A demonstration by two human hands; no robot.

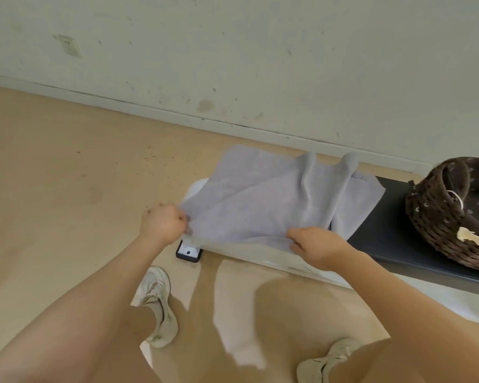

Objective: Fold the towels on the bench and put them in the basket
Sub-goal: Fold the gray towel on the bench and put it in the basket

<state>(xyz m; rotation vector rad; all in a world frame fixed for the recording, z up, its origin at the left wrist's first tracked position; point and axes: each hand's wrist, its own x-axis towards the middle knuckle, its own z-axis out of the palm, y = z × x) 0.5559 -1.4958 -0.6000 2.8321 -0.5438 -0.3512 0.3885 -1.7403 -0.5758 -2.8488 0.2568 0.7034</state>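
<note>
Pale lavender-grey terry towel (263, 194) spread over left end of long dark flat-topped bench (393, 236), far edge rucked into two upright ridges, a lower layer showing at right. Left hand (163, 223) at near-left corner, fingers curled tight and pinching the cloth edge. Right hand (314, 246) at near edge, further right, fingers curled onto the hem; thumb hidden, so exact grip not fully visible. Both corners raised slightly off the bench, cloth taut between them: judged a hold for carrying the near edge over to the far edge, first fold not yet made. Ridges at the far side likely to need smoothing for a flat fold.

Dark brown woven wicker basket (437, 217) with flower-print fabric lining standing on right end of bench, well apart from towel. Pale tag or scrap at its near rim; interior only partly in view, no folded towel seen within. Small dark bracket (188, 252) under near-left corner, purpose unclear.
</note>
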